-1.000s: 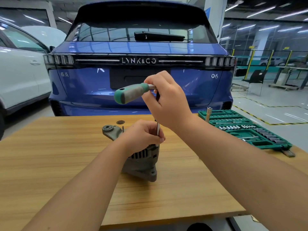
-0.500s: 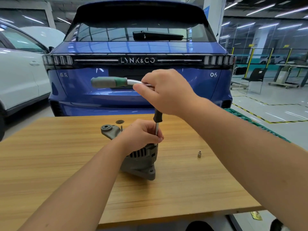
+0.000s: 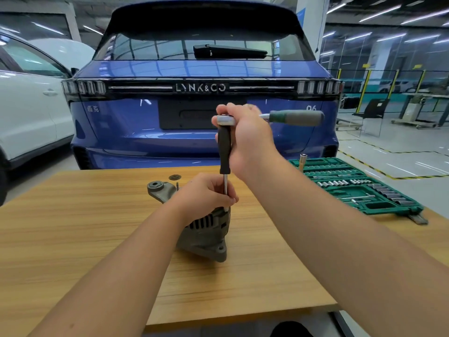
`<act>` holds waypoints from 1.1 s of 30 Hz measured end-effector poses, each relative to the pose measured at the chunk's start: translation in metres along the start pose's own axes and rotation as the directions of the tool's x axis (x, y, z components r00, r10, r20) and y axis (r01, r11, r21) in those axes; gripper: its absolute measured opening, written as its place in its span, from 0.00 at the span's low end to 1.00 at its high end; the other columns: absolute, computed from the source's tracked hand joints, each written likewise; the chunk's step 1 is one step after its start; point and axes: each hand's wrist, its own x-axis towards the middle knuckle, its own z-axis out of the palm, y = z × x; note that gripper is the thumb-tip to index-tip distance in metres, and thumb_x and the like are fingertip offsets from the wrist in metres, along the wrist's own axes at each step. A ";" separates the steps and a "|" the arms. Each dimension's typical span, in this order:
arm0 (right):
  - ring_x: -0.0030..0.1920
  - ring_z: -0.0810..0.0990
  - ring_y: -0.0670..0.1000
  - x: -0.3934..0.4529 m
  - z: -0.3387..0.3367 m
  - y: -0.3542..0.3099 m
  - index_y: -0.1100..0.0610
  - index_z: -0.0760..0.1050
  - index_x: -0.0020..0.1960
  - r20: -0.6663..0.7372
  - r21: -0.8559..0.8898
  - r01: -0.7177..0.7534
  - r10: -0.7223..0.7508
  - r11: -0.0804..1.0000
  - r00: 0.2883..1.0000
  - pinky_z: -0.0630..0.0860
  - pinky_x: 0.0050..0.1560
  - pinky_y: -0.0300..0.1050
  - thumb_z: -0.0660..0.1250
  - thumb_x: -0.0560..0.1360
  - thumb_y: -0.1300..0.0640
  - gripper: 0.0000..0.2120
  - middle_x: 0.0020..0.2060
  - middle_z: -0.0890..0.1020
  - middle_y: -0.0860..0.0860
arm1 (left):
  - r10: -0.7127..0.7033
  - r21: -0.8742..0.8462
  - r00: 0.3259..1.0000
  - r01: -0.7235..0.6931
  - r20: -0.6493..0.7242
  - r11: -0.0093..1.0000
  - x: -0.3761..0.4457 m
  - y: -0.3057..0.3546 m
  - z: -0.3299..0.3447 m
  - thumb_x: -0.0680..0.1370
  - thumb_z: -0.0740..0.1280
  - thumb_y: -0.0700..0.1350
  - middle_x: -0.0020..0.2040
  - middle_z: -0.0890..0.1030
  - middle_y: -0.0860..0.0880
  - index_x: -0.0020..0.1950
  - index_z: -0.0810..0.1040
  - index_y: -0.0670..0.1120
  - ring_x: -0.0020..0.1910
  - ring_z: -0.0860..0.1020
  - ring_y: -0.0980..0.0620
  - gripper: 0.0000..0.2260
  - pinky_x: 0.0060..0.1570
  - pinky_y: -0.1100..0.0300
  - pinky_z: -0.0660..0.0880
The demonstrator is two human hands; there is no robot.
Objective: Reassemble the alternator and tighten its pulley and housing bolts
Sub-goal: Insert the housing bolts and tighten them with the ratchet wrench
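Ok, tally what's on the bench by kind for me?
Alternator: 1
Ratchet with extension bar: 1
Green socket case: 1
Upright socket: 1
Washer: 1
Total: 5

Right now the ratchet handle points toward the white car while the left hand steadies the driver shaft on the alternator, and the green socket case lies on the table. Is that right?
Not quite. In the head view the ratchet handle points to the person's right, away from the white car. The rest holds: the left hand grips the driver shaft on the alternator, the right hand is at the ratchet head, and the socket case lies on the table.
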 end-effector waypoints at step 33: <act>0.44 0.85 0.48 0.011 -0.006 -0.013 0.58 0.79 0.56 0.131 0.006 -0.294 0.291 0.956 0.948 0.73 0.51 0.51 0.63 0.82 0.54 0.10 0.45 0.86 0.49 | 0.031 0.004 0.999 -0.031 0.012 0.999 0.000 -0.002 0.000 0.77 0.74 0.43 0.45 0.86 0.62 0.44 0.83 0.64 0.45 0.82 0.66 0.13 0.48 0.59 0.75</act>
